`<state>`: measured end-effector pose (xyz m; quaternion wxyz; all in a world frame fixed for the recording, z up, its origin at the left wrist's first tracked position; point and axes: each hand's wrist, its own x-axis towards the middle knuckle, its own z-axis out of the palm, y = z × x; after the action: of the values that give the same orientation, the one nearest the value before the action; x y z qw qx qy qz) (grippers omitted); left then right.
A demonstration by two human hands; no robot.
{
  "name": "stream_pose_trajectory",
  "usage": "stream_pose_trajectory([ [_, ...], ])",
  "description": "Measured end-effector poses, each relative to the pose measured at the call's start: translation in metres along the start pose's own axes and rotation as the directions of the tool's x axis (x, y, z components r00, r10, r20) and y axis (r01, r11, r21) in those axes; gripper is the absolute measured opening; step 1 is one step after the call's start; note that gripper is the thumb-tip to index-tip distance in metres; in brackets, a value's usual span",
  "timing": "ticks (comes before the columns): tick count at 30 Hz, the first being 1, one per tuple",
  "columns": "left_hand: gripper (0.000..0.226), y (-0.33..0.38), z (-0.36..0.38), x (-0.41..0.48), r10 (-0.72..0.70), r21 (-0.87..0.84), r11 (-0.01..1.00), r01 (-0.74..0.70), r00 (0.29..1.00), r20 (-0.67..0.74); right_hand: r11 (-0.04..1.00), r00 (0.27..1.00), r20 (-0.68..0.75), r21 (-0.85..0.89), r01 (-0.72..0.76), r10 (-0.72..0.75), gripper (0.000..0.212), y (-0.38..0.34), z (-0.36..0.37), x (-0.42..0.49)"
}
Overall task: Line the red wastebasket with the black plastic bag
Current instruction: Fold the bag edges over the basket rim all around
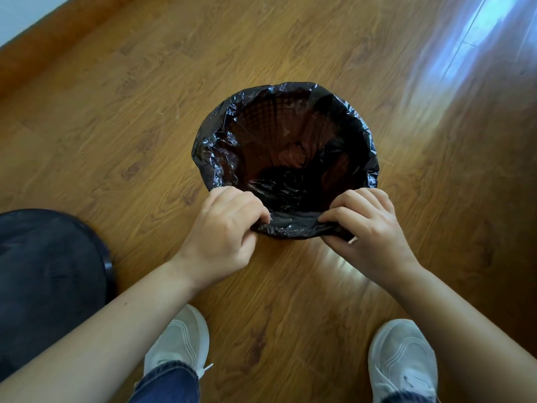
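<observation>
While you crouched over it: the round red wastebasket (279, 123) stood on the glossy wood-grain floor (116, 126), its lattice wall showing through the film.
Bag: the thin, crinkled black plastic bag (212, 141) sat inside, its shiny mouth folded over the rim all round.
Left hand (223, 228): your fingers were curled tight, pinching the near fold.
Right hand (369, 228): likewise closed on that fold, stretching it smooth between both hands.
Beside you: pale mesh sneakers (180, 341); a dark round object (43, 271) at left.
</observation>
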<state>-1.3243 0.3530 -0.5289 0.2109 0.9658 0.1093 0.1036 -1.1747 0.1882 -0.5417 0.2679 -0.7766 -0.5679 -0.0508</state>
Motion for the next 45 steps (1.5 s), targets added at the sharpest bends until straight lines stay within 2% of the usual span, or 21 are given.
stream_pose_trajectory([
  [4,0.028,0.011,0.001,0.002,0.029,0.019,0.999,-0.028,0.999,-0.018,1.000,1.000,0.015,0.021,-0.021,0.021,0.013,-0.009,0.005,0.003],
  [10,0.016,0.024,0.009,0.005,0.067,-0.014,0.998,-0.068,0.997,-0.036,0.995,0.996,0.029,0.051,-0.087,0.085,0.015,-0.019,0.011,0.010],
  [16,0.021,0.014,0.010,-0.001,0.069,0.023,0.997,-0.069,0.997,-0.036,0.993,0.996,0.090,0.112,-0.037,0.027,0.030,-0.016,-0.003,0.001],
  [21,0.022,0.007,0.009,-0.004,0.079,0.017,0.997,-0.078,0.995,-0.060,0.996,0.991,0.132,0.089,-0.014,0.002,0.021,-0.011,-0.007,0.002],
  [26,0.025,0.000,0.006,-0.001,0.027,0.007,1.000,-0.026,0.997,-0.077,1.000,0.996,0.092,0.025,-0.004,0.002,0.005,-0.009,-0.001,0.007],
  [32,0.023,-0.002,0.001,0.000,0.018,-0.002,1.000,-0.018,0.999,-0.032,0.998,0.997,0.058,0.027,-0.054,0.052,0.004,-0.001,-0.003,0.006],
  [36,0.037,0.011,0.006,0.003,0.072,0.062,0.996,-0.070,0.997,-0.024,0.999,0.997,0.060,0.029,-0.045,0.043,0.003,-0.006,0.000,0.008],
  [41,0.016,0.021,0.010,0.009,0.101,0.046,0.994,-0.101,0.995,-0.001,0.998,0.997,0.047,0.030,-0.059,0.058,0.017,-0.015,0.002,0.007],
  [45,0.022,0.017,0.010,0.006,0.090,0.005,0.996,-0.090,0.996,0.027,0.998,0.997,0.069,0.041,-0.040,0.037,0.028,-0.016,-0.001,0.004],
])
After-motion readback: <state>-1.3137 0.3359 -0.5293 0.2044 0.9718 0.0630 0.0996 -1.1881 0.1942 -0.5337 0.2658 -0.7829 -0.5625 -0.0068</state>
